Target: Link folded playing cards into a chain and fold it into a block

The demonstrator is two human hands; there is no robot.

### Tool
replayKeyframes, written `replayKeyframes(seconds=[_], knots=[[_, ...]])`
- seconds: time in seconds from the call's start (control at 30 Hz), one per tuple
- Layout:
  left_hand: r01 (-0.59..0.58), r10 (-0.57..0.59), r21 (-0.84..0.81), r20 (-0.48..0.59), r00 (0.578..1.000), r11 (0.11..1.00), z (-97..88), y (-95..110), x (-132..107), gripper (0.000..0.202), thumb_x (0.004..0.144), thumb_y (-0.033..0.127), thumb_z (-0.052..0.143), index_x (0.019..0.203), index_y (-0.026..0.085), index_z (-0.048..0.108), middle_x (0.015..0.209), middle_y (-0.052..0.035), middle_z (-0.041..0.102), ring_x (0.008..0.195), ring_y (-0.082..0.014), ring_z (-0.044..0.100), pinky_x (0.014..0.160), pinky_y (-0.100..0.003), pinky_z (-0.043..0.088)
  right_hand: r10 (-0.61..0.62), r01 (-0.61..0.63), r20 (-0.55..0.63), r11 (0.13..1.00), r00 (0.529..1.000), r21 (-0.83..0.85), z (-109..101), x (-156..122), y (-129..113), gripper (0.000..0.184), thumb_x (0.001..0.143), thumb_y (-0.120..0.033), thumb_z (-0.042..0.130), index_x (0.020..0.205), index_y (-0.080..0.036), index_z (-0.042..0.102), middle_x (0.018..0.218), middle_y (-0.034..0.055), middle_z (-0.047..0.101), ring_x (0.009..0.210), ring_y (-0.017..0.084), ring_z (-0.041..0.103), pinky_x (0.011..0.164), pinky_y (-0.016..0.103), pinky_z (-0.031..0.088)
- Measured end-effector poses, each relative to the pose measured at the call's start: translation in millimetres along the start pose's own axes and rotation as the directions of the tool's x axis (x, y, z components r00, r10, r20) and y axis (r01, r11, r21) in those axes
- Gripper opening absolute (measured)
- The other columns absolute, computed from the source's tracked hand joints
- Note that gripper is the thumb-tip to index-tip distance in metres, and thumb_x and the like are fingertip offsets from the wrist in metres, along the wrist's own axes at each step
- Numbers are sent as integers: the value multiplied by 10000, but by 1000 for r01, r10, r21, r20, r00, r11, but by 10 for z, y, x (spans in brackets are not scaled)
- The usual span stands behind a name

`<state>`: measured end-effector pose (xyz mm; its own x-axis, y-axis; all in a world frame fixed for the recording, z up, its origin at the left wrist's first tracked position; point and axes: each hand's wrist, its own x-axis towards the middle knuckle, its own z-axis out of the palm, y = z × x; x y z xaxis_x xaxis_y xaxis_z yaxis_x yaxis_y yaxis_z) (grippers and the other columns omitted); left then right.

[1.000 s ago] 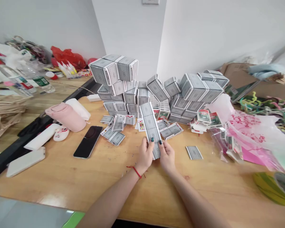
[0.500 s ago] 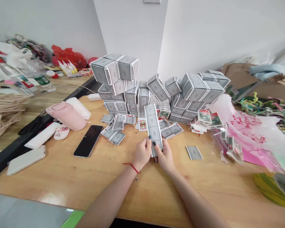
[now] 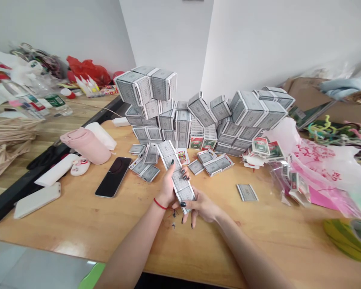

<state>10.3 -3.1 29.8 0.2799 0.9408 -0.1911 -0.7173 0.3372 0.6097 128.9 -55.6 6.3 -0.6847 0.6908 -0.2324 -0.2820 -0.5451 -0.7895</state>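
Between my hands is a long strip of joined playing cards [image 3: 178, 179], grey patterned backs facing up, tilted toward the upper left. My left hand [image 3: 169, 185] is wrapped round its middle, thumb on top and fingertips over the right edge. At the near end my right hand [image 3: 202, 206] pinches the strip, thumb on top, other fingers below. Loose card pieces [image 3: 146, 170] lie left of the strip, and folded card pieces [image 3: 218, 163] lie to its right. A face card [image 3: 183, 156] shows just behind the strip. One flat card piece [image 3: 247, 192] rests farther right.
Stacked card blocks [image 3: 174, 122] stand along the back of the table [image 3: 78, 224]. A black phone [image 3: 113, 176], a pink pouch [image 3: 87, 146] and white items lie left. Plastic bags [image 3: 319, 160], card boxes [image 3: 261, 147] and a yellow tape roll [image 3: 345, 239] are on the right.
The strip has swung from nearly upright to leaning left. My left hand has shifted up to its middle, and my right hand has moved down to its near end.
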Motion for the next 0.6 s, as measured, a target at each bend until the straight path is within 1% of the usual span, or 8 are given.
replayKeyframes(seconds=[0.1, 0.23, 0.33, 0.4, 0.47, 0.53, 0.6], knots=[[-16, 16, 11, -21, 1000, 1000, -15, -32, 21, 277, 761, 449, 485, 836, 184, 458, 622, 25, 397, 519, -87, 413, 523, -222, 390, -32, 32, -58, 999, 998, 9, -17, 12, 13, 482, 654, -316, 684, 985, -187, 358, 773, 51, 683, 477, 155, 641, 330, 188, 477], [-10, 12, 36, -47, 999, 999, -24, -74, 52, 248, 757, 426, 487, 790, 187, 430, 590, 40, 371, 490, -75, 392, 512, -215, 385, -92, 93, -120, 996, 988, 6, -19, 34, 60, 521, 651, -315, 688, 1023, -190, 345, 685, 17, 675, 407, 140, 608, 320, 192, 469], [-1, 5, 60, -68, 998, 998, -22, -106, 49, 226, 750, 404, 496, 773, 186, 436, 565, 49, 387, 468, -69, 404, 510, -214, 394, -106, 107, -145, 994, 984, -3, -30, 43, 79, 464, 681, -368, 662, 988, -198, 359, 640, 11, 667, 385, 142, 594, 310, 203, 462], [7, -3, 70, -63, 998, 998, -24, -128, 33, 207, 741, 379, 515, 781, 184, 462, 567, 46, 435, 474, -74, 445, 516, -216, 407, -105, 105, -180, 994, 978, -8, -48, 43, 70, 401, 721, -439, 606, 946, -193, 384, 622, 20, 661, 384, 148, 593, 312, 214, 461], [50, -44, 99, -68, 997, 994, -29, -143, 14, 207, 726, 367, 536, 799, 177, 496, 600, 29, 513, 495, -93, 499, 508, -227, 416, -107, 106, -234, 994, 966, -19, -73, 37, 41, 389, 731, -494, 568, 912, -184, 418, 631, 33, 657, 411, 154, 604, 342, 228, 472], [106, -100, 125, -58, 993, 987, -37, -139, 3, 232, 723, 370, 536, 833, 166, 530, 661, -7, 586, 546, -129, 557, 519, -250, 431, -133, 124, -278, 991, 951, -50, -102, 28, 1, 400, 715, -516, 572, 885, -173, 457, 666, 46, 656, 466, 156, 618, 408, 247, 492], [125, -125, 122, -8, 992, 985, -47, -112, 10, 289, 741, 390, 507, 890, 147, 553, 736, -52, 628, 632, -167, 598, 574, -285, 451, -184, 153, -311, 981, 932, -123, -136, 19, -35, 393, 707, -519, 576, 856, -166, 492, 686, 45, 649, 520, 154, 617, 487, 267, 500]])
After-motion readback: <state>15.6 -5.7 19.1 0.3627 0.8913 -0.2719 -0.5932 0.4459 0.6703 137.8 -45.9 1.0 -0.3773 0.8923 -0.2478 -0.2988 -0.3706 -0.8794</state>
